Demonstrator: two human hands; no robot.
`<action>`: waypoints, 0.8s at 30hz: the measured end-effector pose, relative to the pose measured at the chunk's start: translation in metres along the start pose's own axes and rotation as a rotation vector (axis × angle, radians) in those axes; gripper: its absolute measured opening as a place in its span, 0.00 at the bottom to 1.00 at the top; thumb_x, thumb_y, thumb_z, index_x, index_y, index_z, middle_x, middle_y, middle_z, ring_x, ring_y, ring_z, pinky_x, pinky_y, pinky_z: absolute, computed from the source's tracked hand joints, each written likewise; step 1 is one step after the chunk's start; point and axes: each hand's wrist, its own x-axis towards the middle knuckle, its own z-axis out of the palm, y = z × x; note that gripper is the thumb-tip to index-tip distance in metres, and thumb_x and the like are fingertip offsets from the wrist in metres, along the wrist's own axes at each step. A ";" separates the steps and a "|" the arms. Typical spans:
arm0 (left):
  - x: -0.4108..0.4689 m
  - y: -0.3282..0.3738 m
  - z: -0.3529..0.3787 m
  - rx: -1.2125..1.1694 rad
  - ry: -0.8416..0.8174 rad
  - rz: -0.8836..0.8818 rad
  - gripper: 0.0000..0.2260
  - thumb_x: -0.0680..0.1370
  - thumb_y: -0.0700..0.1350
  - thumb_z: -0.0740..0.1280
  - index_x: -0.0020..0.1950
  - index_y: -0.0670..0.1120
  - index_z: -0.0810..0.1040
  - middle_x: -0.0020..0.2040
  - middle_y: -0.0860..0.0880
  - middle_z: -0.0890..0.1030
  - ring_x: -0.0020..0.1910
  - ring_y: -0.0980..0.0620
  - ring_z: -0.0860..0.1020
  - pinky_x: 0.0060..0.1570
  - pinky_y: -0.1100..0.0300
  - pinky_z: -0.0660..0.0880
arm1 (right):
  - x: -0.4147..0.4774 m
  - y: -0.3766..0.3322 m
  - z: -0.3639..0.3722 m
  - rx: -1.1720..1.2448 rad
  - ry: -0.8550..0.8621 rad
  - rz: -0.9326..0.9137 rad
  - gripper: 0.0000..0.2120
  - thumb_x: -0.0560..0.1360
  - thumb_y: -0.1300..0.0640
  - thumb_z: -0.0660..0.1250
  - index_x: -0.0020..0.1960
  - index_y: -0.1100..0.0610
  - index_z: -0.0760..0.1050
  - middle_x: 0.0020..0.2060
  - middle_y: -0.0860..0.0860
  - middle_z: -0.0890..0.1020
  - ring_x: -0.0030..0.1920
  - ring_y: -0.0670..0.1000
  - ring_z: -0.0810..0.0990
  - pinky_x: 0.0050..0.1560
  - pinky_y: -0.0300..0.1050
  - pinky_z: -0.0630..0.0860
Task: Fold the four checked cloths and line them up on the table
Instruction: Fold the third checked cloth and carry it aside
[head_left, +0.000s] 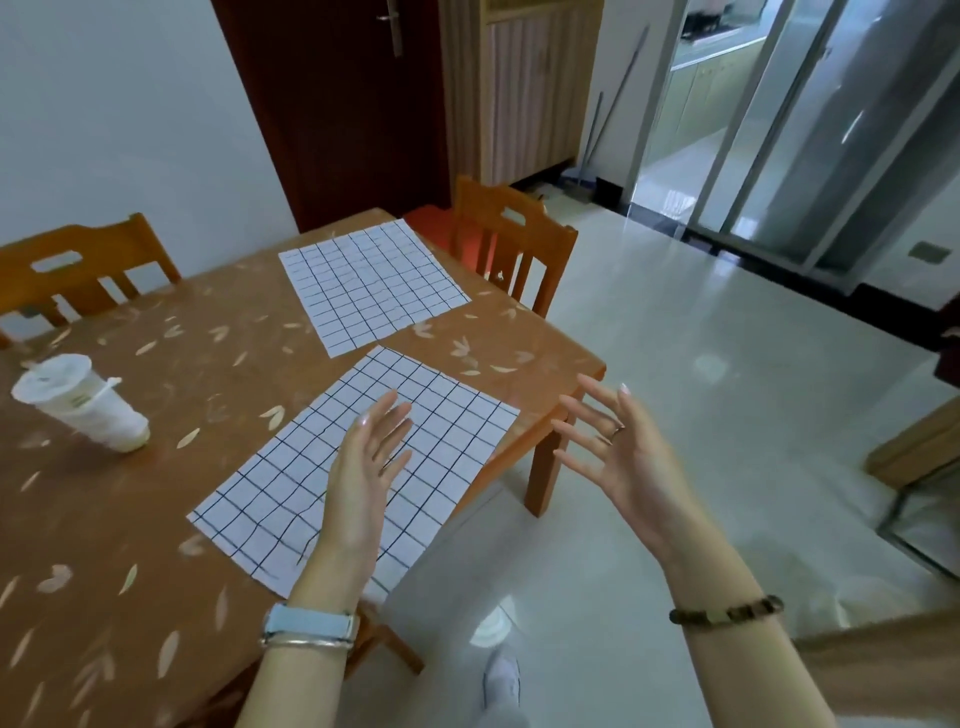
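Presently I am holding my left fingers (379, 413) straight and loosely spread, gripping nothing. They are hovering over the middle of the near cloth (447, 431), palm turned to the right. Whether they are touching it I cannot tell. My right fingers (595, 400) are spreading wide and bending a little, also holding nothing, and the palm is facing the left one. They are hanging past the corner of the bench (208, 364), over the floor (675, 364). I am wearing a ring (616, 431) on one right finger, a bracelet (727, 612) on that wrist and a watch (311, 623) on the left wrist.

The near cloth is lying flat and slantwise on the bench, its near corners reaching the bench's edge. The far cloth (374, 283) is lying flat too, just beyond it toward the far corner of the bench, with a narrow strip of bare bench showing between the two. Only these two checked cloths are showing.

A lidded cup (83, 405) with a straw is standing on the bench well to the left of the near cloth. One chair (519, 244) is standing at the far right side of the bench, and a second chair (78, 270) is standing at the far left.
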 end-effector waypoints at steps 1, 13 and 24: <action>0.011 0.000 0.006 -0.011 0.002 0.002 0.19 0.84 0.53 0.50 0.69 0.51 0.74 0.65 0.52 0.79 0.66 0.55 0.76 0.70 0.48 0.68 | 0.012 -0.005 -0.002 -0.011 -0.002 -0.003 0.19 0.82 0.43 0.54 0.66 0.49 0.76 0.59 0.51 0.82 0.59 0.53 0.82 0.64 0.59 0.74; 0.108 0.015 0.035 -0.068 0.098 0.025 0.19 0.84 0.53 0.51 0.69 0.51 0.74 0.64 0.54 0.80 0.65 0.57 0.76 0.69 0.50 0.69 | 0.131 -0.045 0.012 -0.116 -0.038 0.044 0.20 0.82 0.43 0.52 0.64 0.48 0.77 0.58 0.50 0.83 0.59 0.52 0.82 0.63 0.58 0.74; 0.137 -0.006 0.001 -0.087 0.384 -0.009 0.18 0.85 0.53 0.52 0.69 0.51 0.74 0.65 0.52 0.79 0.65 0.55 0.76 0.69 0.50 0.68 | 0.212 -0.031 0.042 -0.322 -0.142 0.143 0.18 0.82 0.43 0.54 0.62 0.48 0.78 0.56 0.48 0.84 0.57 0.51 0.82 0.64 0.58 0.74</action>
